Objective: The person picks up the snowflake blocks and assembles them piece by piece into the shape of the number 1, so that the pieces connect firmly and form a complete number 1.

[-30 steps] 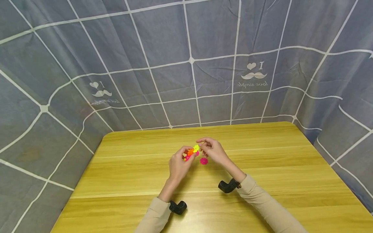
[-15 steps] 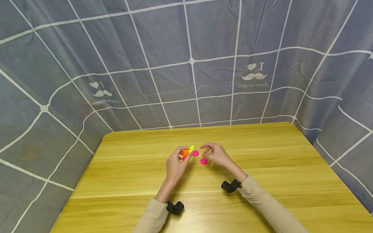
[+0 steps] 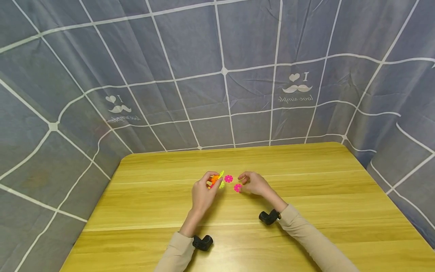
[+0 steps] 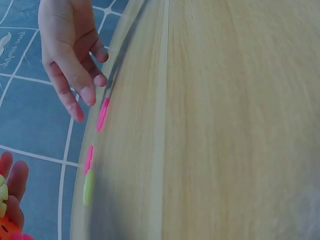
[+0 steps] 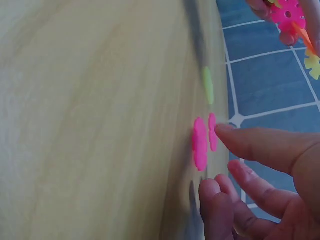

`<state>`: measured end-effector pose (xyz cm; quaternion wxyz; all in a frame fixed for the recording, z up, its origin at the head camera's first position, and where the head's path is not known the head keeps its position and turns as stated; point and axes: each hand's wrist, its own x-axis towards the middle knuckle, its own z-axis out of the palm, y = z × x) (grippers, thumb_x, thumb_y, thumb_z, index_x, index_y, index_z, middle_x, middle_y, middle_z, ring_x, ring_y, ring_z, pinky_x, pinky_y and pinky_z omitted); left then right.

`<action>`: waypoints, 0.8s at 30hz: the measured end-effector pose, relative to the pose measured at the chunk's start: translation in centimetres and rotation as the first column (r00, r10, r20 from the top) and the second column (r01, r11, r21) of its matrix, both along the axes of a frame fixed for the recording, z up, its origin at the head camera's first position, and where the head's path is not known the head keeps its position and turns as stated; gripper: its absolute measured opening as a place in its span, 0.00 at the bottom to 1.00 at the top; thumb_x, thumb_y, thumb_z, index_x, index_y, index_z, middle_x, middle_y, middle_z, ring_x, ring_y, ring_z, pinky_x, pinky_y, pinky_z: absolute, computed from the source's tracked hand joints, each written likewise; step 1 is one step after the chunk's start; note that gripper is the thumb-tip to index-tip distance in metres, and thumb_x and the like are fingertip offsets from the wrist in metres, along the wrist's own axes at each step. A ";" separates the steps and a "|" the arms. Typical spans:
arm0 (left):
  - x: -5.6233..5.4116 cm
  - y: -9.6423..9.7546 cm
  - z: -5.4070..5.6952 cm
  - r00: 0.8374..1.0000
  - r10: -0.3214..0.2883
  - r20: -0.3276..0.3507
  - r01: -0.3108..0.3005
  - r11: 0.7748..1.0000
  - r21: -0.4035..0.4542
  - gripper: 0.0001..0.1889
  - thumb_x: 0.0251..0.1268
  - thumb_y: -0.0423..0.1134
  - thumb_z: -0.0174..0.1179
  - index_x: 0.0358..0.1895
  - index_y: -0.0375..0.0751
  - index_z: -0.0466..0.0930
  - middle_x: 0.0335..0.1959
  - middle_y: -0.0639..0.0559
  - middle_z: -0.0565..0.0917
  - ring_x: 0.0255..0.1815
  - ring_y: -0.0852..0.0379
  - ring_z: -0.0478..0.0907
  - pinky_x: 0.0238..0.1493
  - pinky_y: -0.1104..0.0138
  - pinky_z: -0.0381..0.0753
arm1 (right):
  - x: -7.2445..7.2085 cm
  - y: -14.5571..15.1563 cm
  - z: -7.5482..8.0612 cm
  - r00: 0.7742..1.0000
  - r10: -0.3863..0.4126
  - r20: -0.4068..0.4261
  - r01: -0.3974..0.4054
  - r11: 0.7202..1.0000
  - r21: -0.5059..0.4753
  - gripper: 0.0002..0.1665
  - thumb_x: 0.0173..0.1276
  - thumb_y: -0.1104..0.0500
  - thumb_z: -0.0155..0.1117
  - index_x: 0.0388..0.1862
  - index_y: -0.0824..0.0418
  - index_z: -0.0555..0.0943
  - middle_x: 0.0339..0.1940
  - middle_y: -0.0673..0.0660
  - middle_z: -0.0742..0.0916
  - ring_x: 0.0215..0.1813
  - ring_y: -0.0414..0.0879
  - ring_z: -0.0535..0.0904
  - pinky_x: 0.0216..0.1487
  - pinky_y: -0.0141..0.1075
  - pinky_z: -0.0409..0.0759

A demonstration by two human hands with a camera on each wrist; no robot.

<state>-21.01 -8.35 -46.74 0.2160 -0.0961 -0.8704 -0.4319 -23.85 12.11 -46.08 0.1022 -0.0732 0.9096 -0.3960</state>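
Observation:
Between thumb and fingers my left hand (image 3: 202,194) grips a cluster of joined flower-shaped plastic discs. An orange disc (image 3: 215,179) and a yellow disc (image 3: 221,174), seen nearly edge-on, stick out of that grip; a pink disc (image 5: 289,14) of the cluster shows in the right wrist view. My right hand (image 3: 256,184) holds nothing, its fingers loosely bent over the nearer loose pink disc (image 3: 237,187). Another pink disc (image 3: 229,178) lies flat between the hands. Beside the left thumb a yellow-green disc (image 3: 222,185) lies on the table, partly covered in the head view.
The wooden table (image 3: 153,211) reaches back to a grey curtain (image 3: 190,98) with white grid lines. Black wrist cameras sit on both forearms, the left camera (image 3: 203,243) and the right camera (image 3: 269,217) close over the tabletop.
My left hand has drawn left with the cluster, uncovering the far pink disc and the yellow-green one. My right hand has left the cluster, moving right and down to the nearer pink disc.

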 end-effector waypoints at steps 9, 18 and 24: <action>-0.1 -0.2 -0.1 0.998 -0.016 0.053 0.015 1.000 0.012 0.10 0.62 0.48 0.65 0.41 0.48 0.85 0.29 0.48 0.86 0.09 0.72 0.68 0.14 0.74 0.69 | -0.1 -0.4 -0.5 1.000 0.025 0.013 -0.026 0.996 0.088 0.25 0.47 0.59 0.79 0.47 0.59 0.83 0.40 0.53 0.85 0.43 0.46 0.79 0.43 0.38 0.75; -0.1 0.0 -0.1 0.997 -0.038 0.071 0.037 0.999 0.015 0.11 0.62 0.48 0.65 0.42 0.48 0.86 0.32 0.48 0.86 0.08 0.73 0.70 0.12 0.73 0.67 | -0.2 -0.9 -0.8 0.999 0.040 0.030 -0.044 0.987 0.154 0.19 0.49 0.58 0.78 0.41 0.55 0.85 0.38 0.51 0.84 0.41 0.44 0.77 0.41 0.37 0.74; -0.3 0.0 -0.1 0.999 -0.029 0.038 0.029 1.000 -0.003 0.11 0.60 0.48 0.66 0.42 0.48 0.87 0.32 0.50 0.87 0.10 0.70 0.71 0.15 0.75 0.68 | -0.3 -0.9 -0.7 0.999 0.033 0.027 -0.037 0.986 0.165 0.16 0.50 0.58 0.78 0.39 0.56 0.84 0.36 0.50 0.84 0.40 0.43 0.77 0.43 0.38 0.75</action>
